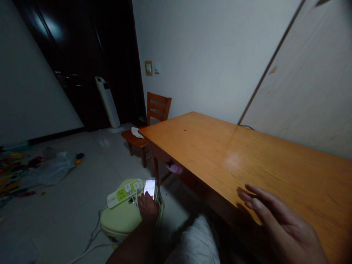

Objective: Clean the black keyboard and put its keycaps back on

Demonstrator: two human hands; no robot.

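My left hand [149,208] reaches down at the lower centre, a fingertip on the lit screen of a smartphone [150,187]. Underneath is a light green, rounded case or stool [122,220]; which of the two I cannot tell. A white and green power strip [121,197] lies on it beside the phone, with white chargers plugged in and a cable running toward my hand. Over the near edge of the wooden table [214,146], my right hand [280,220] hovers with fingers stretched out and nothing in them.
A wooden chair [158,106] with a white cloth or paper [136,132] on its seat stands behind the table. Toys and plastic bags [51,170] litter the floor at left. A tall white appliance [107,102] stands by the dark door [74,55]. Cables trail across the floor.
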